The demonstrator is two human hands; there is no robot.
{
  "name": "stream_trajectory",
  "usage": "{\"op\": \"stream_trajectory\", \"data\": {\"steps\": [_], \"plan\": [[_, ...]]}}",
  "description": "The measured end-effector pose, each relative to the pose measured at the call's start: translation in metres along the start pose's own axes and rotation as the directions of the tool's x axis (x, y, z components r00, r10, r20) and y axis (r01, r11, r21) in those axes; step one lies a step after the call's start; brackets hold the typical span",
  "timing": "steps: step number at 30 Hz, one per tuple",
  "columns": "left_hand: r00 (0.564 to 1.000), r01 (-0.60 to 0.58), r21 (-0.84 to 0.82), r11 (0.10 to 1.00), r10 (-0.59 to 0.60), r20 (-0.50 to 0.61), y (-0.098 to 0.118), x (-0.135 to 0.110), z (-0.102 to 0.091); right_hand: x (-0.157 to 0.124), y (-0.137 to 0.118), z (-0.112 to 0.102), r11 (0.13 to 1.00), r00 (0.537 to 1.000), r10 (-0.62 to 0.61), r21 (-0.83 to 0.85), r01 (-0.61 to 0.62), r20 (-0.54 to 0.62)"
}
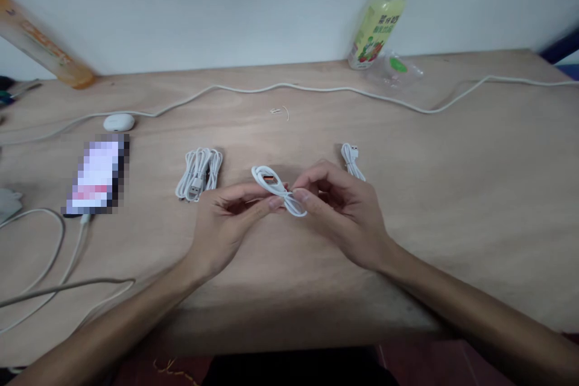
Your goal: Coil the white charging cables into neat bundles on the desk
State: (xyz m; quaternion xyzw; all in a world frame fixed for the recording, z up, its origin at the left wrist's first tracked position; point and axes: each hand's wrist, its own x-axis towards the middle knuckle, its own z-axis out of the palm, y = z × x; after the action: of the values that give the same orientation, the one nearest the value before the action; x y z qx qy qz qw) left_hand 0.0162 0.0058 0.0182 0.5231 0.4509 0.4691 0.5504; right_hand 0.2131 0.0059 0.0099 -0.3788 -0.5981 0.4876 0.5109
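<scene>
Both my hands meet over the middle of the wooden table (452, 193). My left hand (226, 226) and my right hand (344, 211) each pinch a white USB cable (275, 187), which loops between their fingertips with its orange-tongued plug pointing up and to the left. Part of the same cable, with another plug, trails out behind my right hand (351, 160). A coiled bundle of white cable (199, 174) lies flat on the table just left of my left hand, untouched.
A phone (97, 175) lies at the left with a cable plugged in. A white earbud case (119, 122) sits behind it. A long white cord (316, 89) crosses the back of the table. A green-labelled bottle (380, 18) and an orange tube (40, 42) lean at the wall.
</scene>
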Motion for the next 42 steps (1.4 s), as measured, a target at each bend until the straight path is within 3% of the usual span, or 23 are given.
{"op": "stream_trajectory", "data": {"steps": [9,15,25,33,42], "plan": [[1.0,-0.007,-0.003,1.0,0.007,0.001,-0.004,-0.002,0.001,0.006,0.003,0.0,0.943,0.978,0.19,0.262,-0.207,0.089],[1.0,-0.002,0.041,0.999,0.002,0.003,-0.001,-0.004,0.003,0.005,0.009,0.0,0.901,0.957,0.258,0.324,-0.287,0.128],[0.999,-0.023,0.069,0.997,0.022,0.023,-0.001,-0.004,0.003,0.002,0.01,0.002,0.911,0.963,0.237,0.314,-0.266,0.13],[0.998,-0.04,0.096,0.995,0.035,0.048,0.002,-0.007,0.002,-0.005,0.003,0.009,0.968,0.986,0.165,0.192,-0.163,0.002],[0.993,-0.107,0.162,0.981,0.114,-0.034,0.002,-0.012,0.004,-0.009,0.003,0.011,0.985,0.993,0.113,0.129,-0.11,-0.018]]}}
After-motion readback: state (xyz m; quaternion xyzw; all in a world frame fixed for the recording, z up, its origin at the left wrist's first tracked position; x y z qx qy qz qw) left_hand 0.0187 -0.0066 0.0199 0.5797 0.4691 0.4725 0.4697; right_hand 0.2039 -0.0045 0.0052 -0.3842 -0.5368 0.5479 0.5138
